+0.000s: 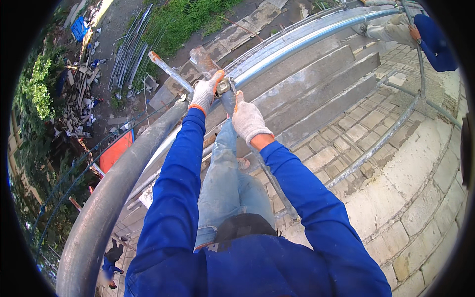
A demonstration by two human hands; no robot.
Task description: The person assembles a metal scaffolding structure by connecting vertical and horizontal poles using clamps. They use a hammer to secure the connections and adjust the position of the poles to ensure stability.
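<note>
My left hand (203,93), in a white knit glove with orange at the thumb and cuff, is closed at a pipe joint, its thumb against a metal scaffold coupler (224,87). The coupler sits where an upright pipe (228,103) meets a shiny horizontal pipe (282,53). Just right of the joint, my right hand (247,119), also gloved, is closed with its thumb pointing up. A thin metal piece shows between that thumb and the coupler; what the right fingers hold is hidden. A rusty-ended pipe (203,62) rises beyond my left hand.
Long grey planks (316,74) lie right of the joint, above a block wall (356,131). A thick pipe (123,193) runs along my left. At the upper right is another person (435,42); one more person (113,257) is far below. Loose pipes (131,54) lie on the ground.
</note>
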